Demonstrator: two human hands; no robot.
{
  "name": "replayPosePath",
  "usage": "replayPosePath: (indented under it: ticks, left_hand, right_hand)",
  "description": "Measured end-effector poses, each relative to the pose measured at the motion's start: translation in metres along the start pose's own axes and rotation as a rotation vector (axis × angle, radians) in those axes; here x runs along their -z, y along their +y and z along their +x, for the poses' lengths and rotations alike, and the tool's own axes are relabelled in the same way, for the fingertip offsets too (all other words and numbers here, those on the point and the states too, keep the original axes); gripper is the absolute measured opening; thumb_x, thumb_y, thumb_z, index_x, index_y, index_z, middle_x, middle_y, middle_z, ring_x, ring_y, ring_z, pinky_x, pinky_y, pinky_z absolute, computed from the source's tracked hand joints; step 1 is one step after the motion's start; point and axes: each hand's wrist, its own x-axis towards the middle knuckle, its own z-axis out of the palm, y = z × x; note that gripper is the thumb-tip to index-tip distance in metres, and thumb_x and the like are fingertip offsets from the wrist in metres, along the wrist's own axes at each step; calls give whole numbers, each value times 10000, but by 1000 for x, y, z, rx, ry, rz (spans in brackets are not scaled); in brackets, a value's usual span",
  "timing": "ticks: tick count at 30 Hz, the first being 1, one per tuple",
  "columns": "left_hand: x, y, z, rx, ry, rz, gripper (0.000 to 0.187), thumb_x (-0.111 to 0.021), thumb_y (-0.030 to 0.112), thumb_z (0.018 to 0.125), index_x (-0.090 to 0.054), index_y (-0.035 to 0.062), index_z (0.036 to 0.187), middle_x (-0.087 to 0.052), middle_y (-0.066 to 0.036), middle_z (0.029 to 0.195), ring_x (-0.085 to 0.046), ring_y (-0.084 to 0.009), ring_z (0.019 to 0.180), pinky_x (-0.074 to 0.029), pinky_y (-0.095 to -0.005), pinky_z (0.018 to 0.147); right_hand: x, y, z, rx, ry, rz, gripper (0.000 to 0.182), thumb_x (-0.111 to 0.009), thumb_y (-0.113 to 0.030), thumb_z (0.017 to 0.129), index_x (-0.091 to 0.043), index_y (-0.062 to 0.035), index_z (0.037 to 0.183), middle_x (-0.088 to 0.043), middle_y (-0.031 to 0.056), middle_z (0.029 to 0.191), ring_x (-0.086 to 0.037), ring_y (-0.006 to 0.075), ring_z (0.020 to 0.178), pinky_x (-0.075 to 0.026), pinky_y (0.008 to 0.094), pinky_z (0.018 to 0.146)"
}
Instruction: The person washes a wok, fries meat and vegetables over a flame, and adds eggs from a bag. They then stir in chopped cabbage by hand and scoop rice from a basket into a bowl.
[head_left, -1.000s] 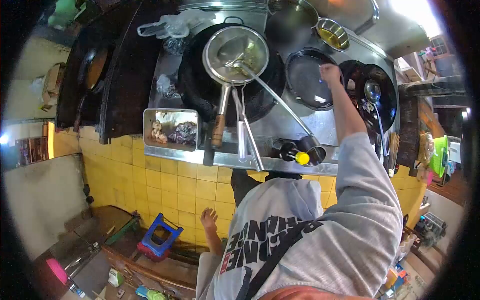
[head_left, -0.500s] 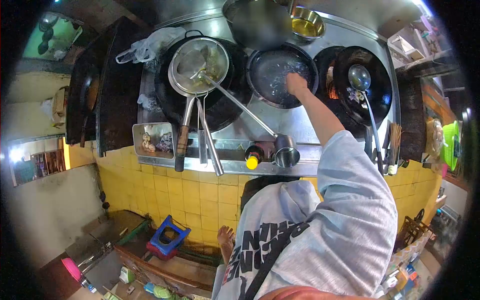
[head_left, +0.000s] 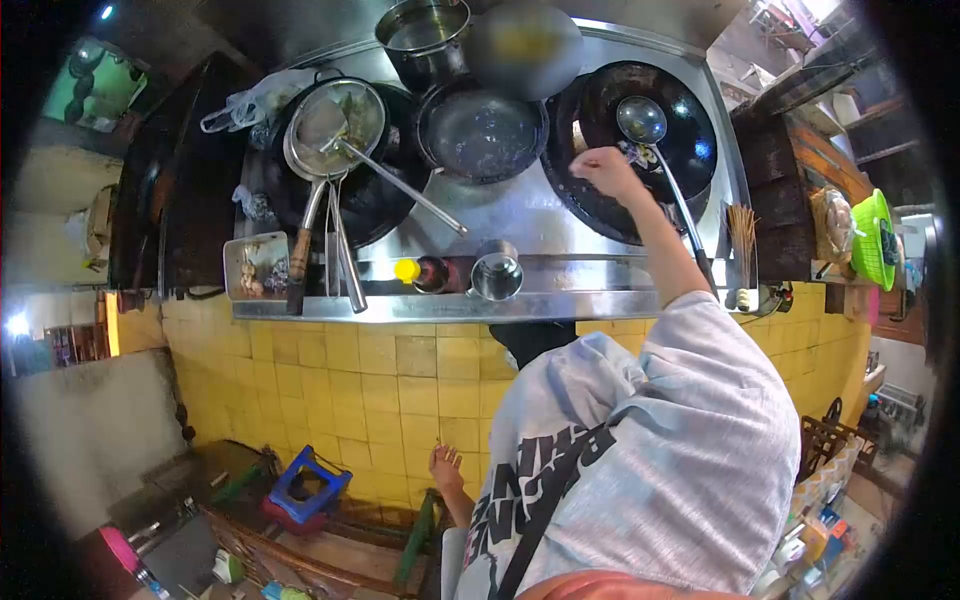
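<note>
My right hand (head_left: 610, 172) hovers at the left edge of the right-hand wok (head_left: 655, 90), its thumb and fingers pinched together. Whatever the pinch may hold is too small to make out. Inside that wok lie a steel ladle (head_left: 641, 120) and some pale and purplish chopped pieces (head_left: 637, 155). Left of the hand sits a dark round pan (head_left: 485, 135) with a wet, shiny bottom. Down by my side, my left hand (head_left: 445, 465) hangs over the tiled floor with nothing in it, fingers loosely apart.
Over the left wok (head_left: 385, 205) rests a wire strainer (head_left: 340, 120). A yellow-capped bottle (head_left: 432, 274), a steel mug (head_left: 497, 272) and a tray (head_left: 257, 268) line the front ledge. A deep pot (head_left: 425, 35) stands behind. A blue stool (head_left: 308, 485) is on the floor.
My right hand has lifted out of the dark pan and moved right, to the edge of the right wok. The head view has shifted. My left hand still hangs low.
</note>
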Motion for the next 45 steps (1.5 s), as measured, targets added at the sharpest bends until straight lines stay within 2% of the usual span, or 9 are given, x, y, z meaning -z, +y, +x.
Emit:
replayPosePath:
  ticks: [9,15,21,29,33,41,42,43,45]
  left_hand:
    - [-32,-56,-78,139,8,195,249,-506,212,841,-521,77,1050,-560,-92,1016,-574,-226,838,-466,-344,639]
    - [-94,-6,-24,-19,-321,289,218,-539,92,821,-547,53,1035,-603,-77,894,-584,-149,792,-470,-265,637]
    - [-300,185,-94,-326,-694,1017,285,-557,120,839,-509,11,1098,-587,-53,846,-542,-87,778,-443,-230,700]
    - [-412,267,-94,-445,-888,805,262,-554,122,845,-514,53,1094,-548,-3,790,-508,-74,703,-423,-209,654]
    - [-443,283,-78,-378,-856,835,206,-546,132,844,-548,27,1022,-525,16,708,-486,-66,656,-403,-199,583]
    - [-551,271,36,-930,-710,1022,210,-608,178,749,-603,19,886,-624,-114,785,-596,-209,733,-465,-328,649]
    - [-567,264,44,-1040,-593,1121,221,-601,173,738,-604,16,893,-633,-143,833,-614,-257,790,-475,-349,686]
    - [-581,259,54,-1060,-467,1288,223,-585,156,727,-604,15,899,-626,-163,862,-604,-293,827,-472,-374,723]
    - [-611,251,64,-1029,-293,1427,238,-555,138,707,-607,17,905,-610,-197,910,-587,-335,887,-458,-407,790]
  right_hand:
    - [75,12,-19,-283,99,-713,232,-573,-178,766,-622,-105,981,-603,196,939,-597,328,833,-466,396,759]
    - [-54,-35,79,265,8,-353,299,-564,-224,760,-604,-61,1008,-582,177,1007,-552,327,955,-436,390,845]
    - [-183,-21,152,-49,-326,-506,267,-546,-159,744,-618,-32,967,-586,187,1011,-570,323,930,-455,391,814]
    - [-188,-5,162,107,-525,-638,230,-504,-155,737,-645,3,829,-613,213,883,-606,340,844,-474,420,777]
    - [-183,-29,143,-137,-116,-384,215,-518,-144,725,-643,4,818,-611,223,833,-609,336,821,-484,411,739]
    - [-96,-15,2,569,1,-269,129,-543,-48,693,-508,-24,572,-542,151,556,-551,263,489,-409,389,429]
    - [-63,-54,-42,-32,-172,79,166,-583,-75,700,-502,-28,562,-528,121,512,-543,226,448,-402,362,408]
    - [-45,-36,-69,469,144,-511,220,-627,-116,735,-514,-26,570,-540,94,507,-554,176,428,-415,316,390]
    - [4,-71,-140,-265,132,-131,251,-633,-179,792,-543,-11,628,-541,101,505,-523,142,393,-393,288,357]
